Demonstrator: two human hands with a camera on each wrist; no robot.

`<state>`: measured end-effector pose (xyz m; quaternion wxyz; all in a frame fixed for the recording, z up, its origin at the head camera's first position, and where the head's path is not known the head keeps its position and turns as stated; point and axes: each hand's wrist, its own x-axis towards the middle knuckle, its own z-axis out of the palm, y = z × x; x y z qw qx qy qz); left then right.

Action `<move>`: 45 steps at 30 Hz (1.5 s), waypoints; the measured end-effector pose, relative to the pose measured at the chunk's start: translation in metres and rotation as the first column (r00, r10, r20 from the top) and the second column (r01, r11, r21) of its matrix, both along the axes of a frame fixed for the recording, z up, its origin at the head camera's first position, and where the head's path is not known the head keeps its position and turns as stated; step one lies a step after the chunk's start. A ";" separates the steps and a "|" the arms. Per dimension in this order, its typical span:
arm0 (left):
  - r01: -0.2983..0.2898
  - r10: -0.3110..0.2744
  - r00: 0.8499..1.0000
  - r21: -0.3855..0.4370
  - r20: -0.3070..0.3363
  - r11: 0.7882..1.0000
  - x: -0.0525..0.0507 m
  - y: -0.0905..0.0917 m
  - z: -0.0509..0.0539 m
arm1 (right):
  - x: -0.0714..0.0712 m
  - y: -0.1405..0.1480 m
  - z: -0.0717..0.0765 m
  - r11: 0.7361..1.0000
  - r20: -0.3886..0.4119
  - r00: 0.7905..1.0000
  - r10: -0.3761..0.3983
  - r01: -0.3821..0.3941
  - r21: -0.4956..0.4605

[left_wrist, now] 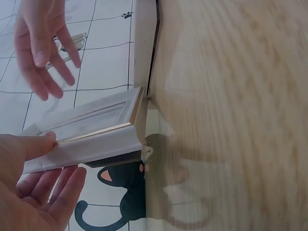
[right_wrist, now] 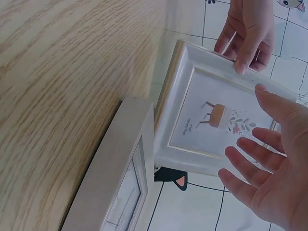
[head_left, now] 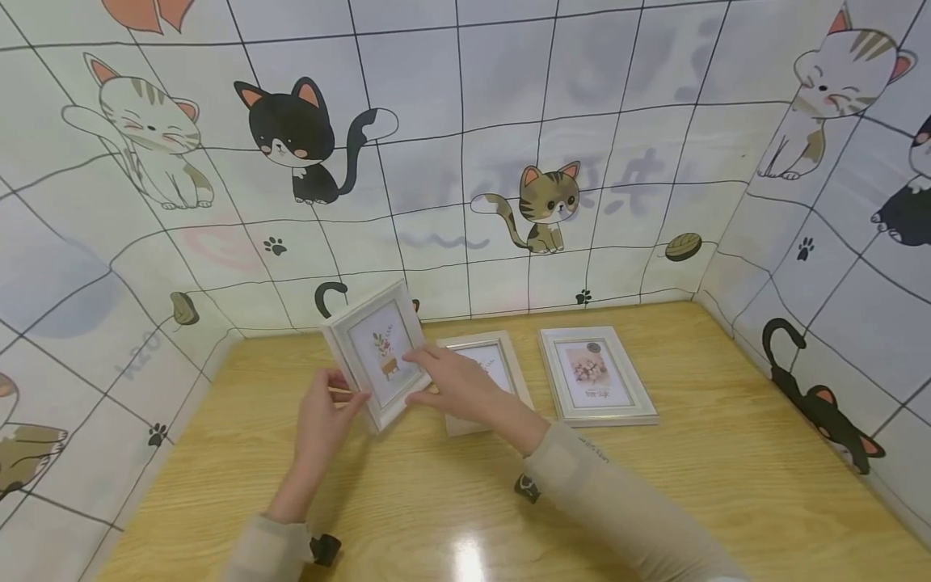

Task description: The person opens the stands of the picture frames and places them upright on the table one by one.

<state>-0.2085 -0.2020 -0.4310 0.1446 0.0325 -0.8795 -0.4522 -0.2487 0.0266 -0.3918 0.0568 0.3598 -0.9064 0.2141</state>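
Holds the white picture frame tilted at the left of the tabletop, beside a flat-lying frame, pinching one side moulding in the left hand with thumb in front and fingers behind. Has the right hand spread wide near the opposite side, gripping nothing. Looks light and stiff, perhaps slippery on the smooth moulding and fragile if glazed. Best to grasp by both side mouldings, keeping fingers off the face.
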 end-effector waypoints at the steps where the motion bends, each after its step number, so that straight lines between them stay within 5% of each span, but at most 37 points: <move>1: 0.004 -0.004 1.000 -0.010 -0.002 1.000 0.000 0.002 0.000 | 0.001 0.000 0.000 1.000 -0.007 1.000 0.001 -0.001 -0.009; 25: 0.055 -0.065 0.997 -0.191 -0.048 0.980 0.006 0.033 -0.007 | 0.010 -0.018 0.006 0.984 -0.115 0.993 -0.002 -0.019 -0.178; 45: 0.018 -0.049 0.994 -0.287 -0.101 0.958 0.004 0.045 -0.008 | 0.018 -0.025 0.005 0.948 -0.040 0.999 0.007 -0.019 -0.318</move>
